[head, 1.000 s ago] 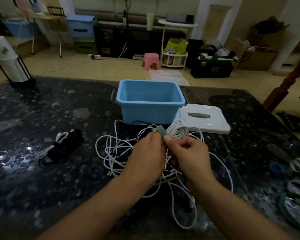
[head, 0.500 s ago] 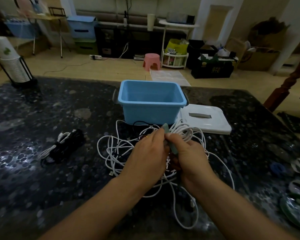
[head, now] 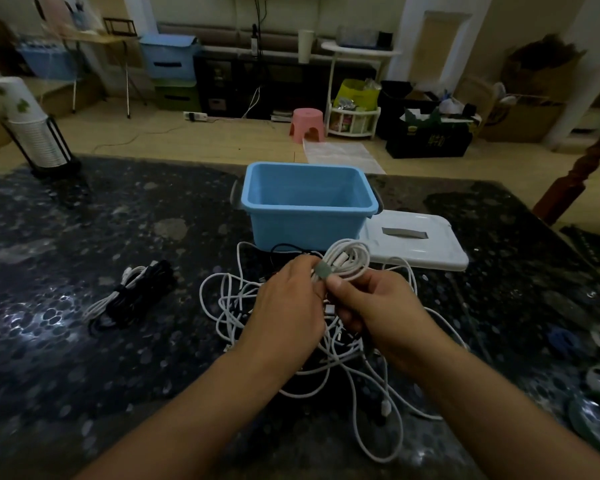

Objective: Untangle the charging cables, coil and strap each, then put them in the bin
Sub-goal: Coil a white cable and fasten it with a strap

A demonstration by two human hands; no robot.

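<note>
Since the earlier frame, grey strap (head: 322,270) now wraps the coiled white cable (head: 347,258), held mid-frame by left hand (head: 286,311) and right hand (head: 378,304), both pinching it; fingertips hidden. Tangled cables (head: 333,344) partly covered below. Blue bin (head: 309,220) sits behind, upper centre.

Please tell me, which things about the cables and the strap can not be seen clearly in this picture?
- Grey strap, head view: its fastening is hidden by the left hand and right hand.
- Tangled white cables: their number is unclear; both hands and forearms cover the middle.
- Blue bin: its near wall hides part of the floor inside.
- Black bundle: too dark to tell if strapped.
</note>
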